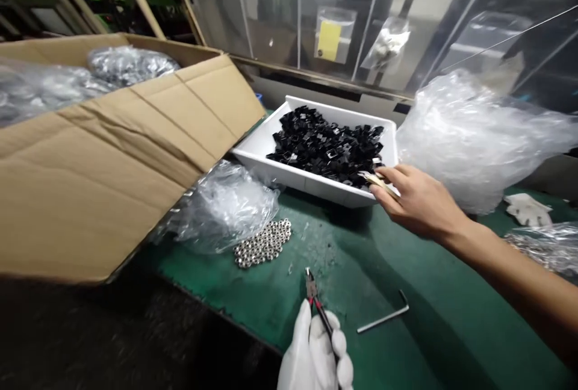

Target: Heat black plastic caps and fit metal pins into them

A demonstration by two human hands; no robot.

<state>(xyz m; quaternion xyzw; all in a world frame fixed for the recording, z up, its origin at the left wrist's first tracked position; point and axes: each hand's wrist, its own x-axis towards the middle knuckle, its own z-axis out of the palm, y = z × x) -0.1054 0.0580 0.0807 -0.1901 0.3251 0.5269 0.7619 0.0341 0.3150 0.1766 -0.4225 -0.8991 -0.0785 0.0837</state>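
Observation:
My left hand, in a white glove, is closed around a pair of cutting pliers with red and black handles, their jaws pointing away from me. My bare right hand reaches to the near right corner of a white plastic tray. Between its thumb and fingers is a thin cream-coloured tool, its tip over the tray's contents; its exact kind is unclear. Many small black clip-like parts are heaped in the tray. A patch of small shiny metal nuts lies on the green tabletop left of the pliers.
A large open cardboard box with plastic-bagged contents fills the left. Crumpled clear plastic lies beside it. An L-shaped hex key rests at front right. A big clear bag and a white glove are further right.

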